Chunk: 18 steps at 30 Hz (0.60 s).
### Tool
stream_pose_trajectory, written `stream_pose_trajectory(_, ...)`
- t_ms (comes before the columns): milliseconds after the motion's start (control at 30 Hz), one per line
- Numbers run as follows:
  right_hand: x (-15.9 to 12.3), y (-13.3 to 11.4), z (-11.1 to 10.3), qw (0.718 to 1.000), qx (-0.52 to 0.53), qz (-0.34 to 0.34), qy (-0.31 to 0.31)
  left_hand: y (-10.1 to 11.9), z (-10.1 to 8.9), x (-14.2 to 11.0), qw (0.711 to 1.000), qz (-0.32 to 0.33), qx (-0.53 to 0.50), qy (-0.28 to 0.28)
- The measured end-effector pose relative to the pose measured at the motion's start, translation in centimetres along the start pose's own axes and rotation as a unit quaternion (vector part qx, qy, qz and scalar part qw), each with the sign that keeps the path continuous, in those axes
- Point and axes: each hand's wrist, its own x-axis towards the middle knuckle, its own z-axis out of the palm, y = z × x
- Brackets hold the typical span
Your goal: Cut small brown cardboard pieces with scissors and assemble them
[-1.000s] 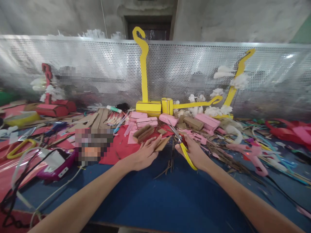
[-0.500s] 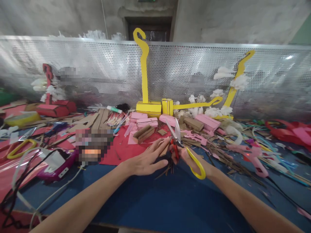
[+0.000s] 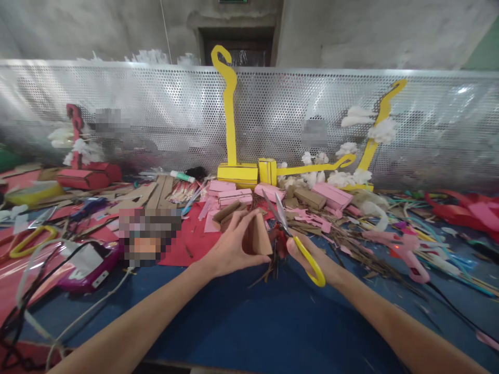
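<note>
My left hand [image 3: 230, 246] grips a small piece of brown cardboard [image 3: 260, 235] between thumb and fingers, tilted up off the table. My right hand [image 3: 306, 254] is closed around scissors [image 3: 309, 259] with one yellow and one red handle loop. Their blades point up and away, slightly apart, just right of the cardboard. Behind my left fingers sits a folded cardboard box [image 3: 226, 213], partly covered, on a red sheet [image 3: 181, 246]. Small pink boxes [image 3: 236, 197] lie beyond it.
Yellow hook-topped pieces [image 3: 231, 124] stand near a perforated metal panel [image 3: 167, 104]. A pink glue gun [image 3: 403, 252] with a lit red light lies on the right, beside cardboard scraps [image 3: 351, 241]. On the left are a purple power strip [image 3: 91, 267], cables and another pair of scissors [image 3: 35, 241].
My left hand first lay flat over the cardboard, moved right, then drew back and lifted it to a tilt. The scissors moved slightly right, their blades opened wider, then narrowed.
</note>
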Motion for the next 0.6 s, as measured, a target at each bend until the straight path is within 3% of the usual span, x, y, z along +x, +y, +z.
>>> stream_pose_trajectory(100, 0.4, -0.2, -0.5, 1.0, -0.026, 0.003, 0.015, 0.0, 0.0, 0.3, 0.989, -0.032, 0.064, 0.128)
stream_pose_trajectory(200, 0.7, 0.5, -1.1, 0.997, -0.067, 0.017, 0.035, -0.1, -0.2, 0.4, 0.978, -0.069, 0.095, 0.174)
stream_pose_trajectory(433, 0.9, 1.7, -2.0, 0.981, -0.188, 0.041, 0.037, -0.8, -0.8, 0.8, 0.971, -0.143, 0.037, 0.188)
stream_pose_trajectory(600, 1.0, 2.4, -2.0, 0.975, -0.215, 0.048, 0.015, -1.6, -1.0, 1.2, 0.973, -0.098, -0.147, 0.146)
